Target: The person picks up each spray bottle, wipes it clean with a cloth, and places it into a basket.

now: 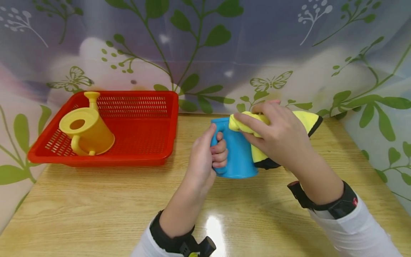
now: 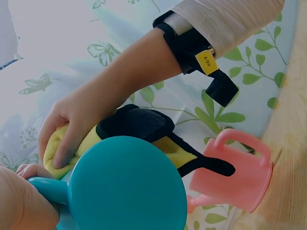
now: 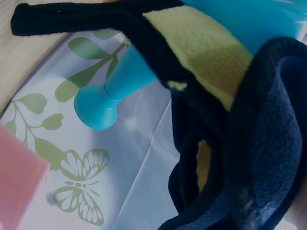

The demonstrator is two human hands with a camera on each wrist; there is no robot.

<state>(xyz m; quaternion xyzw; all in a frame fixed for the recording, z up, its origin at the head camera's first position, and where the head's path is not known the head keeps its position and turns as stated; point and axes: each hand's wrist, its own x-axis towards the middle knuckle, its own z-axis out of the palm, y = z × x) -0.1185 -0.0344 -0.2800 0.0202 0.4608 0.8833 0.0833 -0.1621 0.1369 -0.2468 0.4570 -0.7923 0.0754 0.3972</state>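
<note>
The handle of a blue toy watering can (image 1: 237, 153) is gripped by the left hand (image 1: 205, 153), whose fingers are curled round it with the thumb laid along the top. The can is held up off the bench (image 1: 128, 207) and tilted, so that its round base is shown full to the left wrist camera; its spout, ended by a flared rose (image 3: 96, 108), is seen in the right wrist view. A yellow microfibre cloth (image 1: 306, 119) with black edging is grasped in the bent fingers of the right hand (image 1: 277, 134), by which it is held against the upper part of the can, to the right of the left hand. The cloth is bunched under the fingers, and one corner is spread out beyond the right hand's far side. A pink toy watering can (image 2: 235, 167) is stood on the bench beyond the right hand, by which it is almost wholly hidden in the head view. To the left of the left hand, a red plastic basket (image 1: 170, 142) is placed, and a yellow toy watering can (image 1: 91, 132) is contained in its left half. Beyond both hands, the bench is backed by a leaf-and-butterfly printed curtain (image 1: 244, 53). A black strap (image 1: 337, 203) is worn on each wrist, at the end of a white sleeve (image 1: 363, 228).
</note>
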